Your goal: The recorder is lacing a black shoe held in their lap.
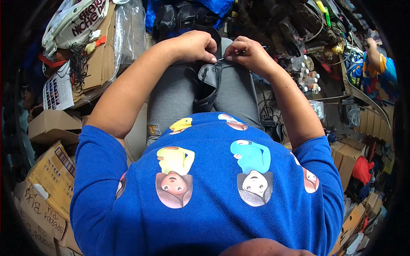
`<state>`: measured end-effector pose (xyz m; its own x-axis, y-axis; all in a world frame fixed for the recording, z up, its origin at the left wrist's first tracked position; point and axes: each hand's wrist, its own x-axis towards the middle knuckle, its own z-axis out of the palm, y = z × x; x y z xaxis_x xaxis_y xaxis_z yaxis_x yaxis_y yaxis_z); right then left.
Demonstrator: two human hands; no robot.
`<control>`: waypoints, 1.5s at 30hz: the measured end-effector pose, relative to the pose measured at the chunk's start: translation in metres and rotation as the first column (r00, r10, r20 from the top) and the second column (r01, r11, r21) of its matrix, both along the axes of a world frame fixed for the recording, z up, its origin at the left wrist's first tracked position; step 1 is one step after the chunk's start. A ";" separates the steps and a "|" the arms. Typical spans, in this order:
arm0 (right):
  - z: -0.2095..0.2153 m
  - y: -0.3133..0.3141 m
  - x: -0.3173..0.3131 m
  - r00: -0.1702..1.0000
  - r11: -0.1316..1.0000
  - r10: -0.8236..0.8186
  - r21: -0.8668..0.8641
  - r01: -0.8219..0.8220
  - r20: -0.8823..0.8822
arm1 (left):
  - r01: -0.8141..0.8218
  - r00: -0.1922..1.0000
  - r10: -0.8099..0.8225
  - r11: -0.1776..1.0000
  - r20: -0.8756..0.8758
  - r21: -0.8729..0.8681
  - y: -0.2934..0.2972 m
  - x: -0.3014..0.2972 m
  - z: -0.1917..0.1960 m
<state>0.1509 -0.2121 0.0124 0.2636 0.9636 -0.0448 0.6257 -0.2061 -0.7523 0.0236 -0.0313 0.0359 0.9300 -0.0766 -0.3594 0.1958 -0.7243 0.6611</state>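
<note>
A black leather shoe [209,79] with dark lacing rests between my thighs, its opening toward my belly. My left hand [194,46] is closed at the shoe's far part, thumb and fingers bent against its edge. A short pale thread [220,59] spans the small gap between my hands; whether part of it is a needle cannot be made out. To the right, my right hand [247,53] pinches the thread's end, with the other fingers curled in. A thin dark tip pokes out behind this hand. My left fingers hide much of the shoe's far end.
Flattened cardboard [99,64] and a clear plastic bag [129,32] lie to the left. Small white-capped bottles [309,79] stand right of my knee. More dark shoes [183,17] sit on blue sheeting ahead. Cardboard boxes [55,126] are at both sides. Another person's arm [374,55] shows far right.
</note>
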 end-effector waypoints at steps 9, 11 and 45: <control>0.002 0.000 -0.002 0.996 0.998 0.054 0.030 -0.056 0.066 | -0.101 0.991 0.130 0.904 0.042 -0.416 0.007 -0.009 -0.030; -0.001 -0.001 -0.004 0.997 0.998 0.054 0.026 -0.055 0.059 | -0.099 0.990 0.132 0.892 0.045 -0.441 0.008 -0.009 -0.032; 0.041 -0.002 -0.047 0.725 0.970 0.227 -0.087 -0.226 0.650 | 0.195 0.956 -0.180 0.980 0.230 -0.046 0.012 -0.006 -0.012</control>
<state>0.1036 -0.2142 0.0533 0.0026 0.9986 0.0537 0.9897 0.0052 -0.1434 0.0173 -0.0194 0.0234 0.9525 -0.2745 -0.1321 -0.0977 -0.6862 0.7208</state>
